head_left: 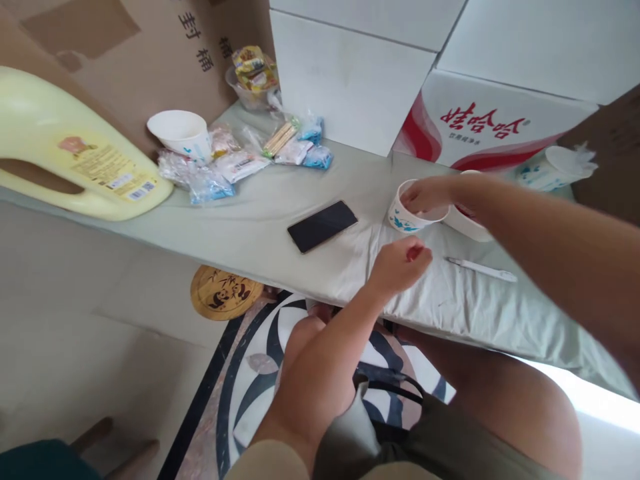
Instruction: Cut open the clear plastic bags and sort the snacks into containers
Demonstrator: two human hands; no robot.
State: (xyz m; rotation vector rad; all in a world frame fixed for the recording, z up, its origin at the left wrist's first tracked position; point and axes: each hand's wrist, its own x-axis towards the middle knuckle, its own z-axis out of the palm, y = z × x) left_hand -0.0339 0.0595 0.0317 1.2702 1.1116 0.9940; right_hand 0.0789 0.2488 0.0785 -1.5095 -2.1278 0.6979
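Note:
My right hand reaches into a white paper cup with blue print on the cloth-covered table, its fingers bunched over the rim. What those fingers hold is hidden. My left hand hovers just in front of the cup, its fingers curled around something small and red. A white pen lies to the right of my left hand. A black phone lies face up to the left of the cup. A second white container sits behind my right arm.
At the back left lie several small packets, an upturned paper cup and a plastic tub of snacks. A large yellow jug lies at the left. White boxes stand behind. Another cup is at right.

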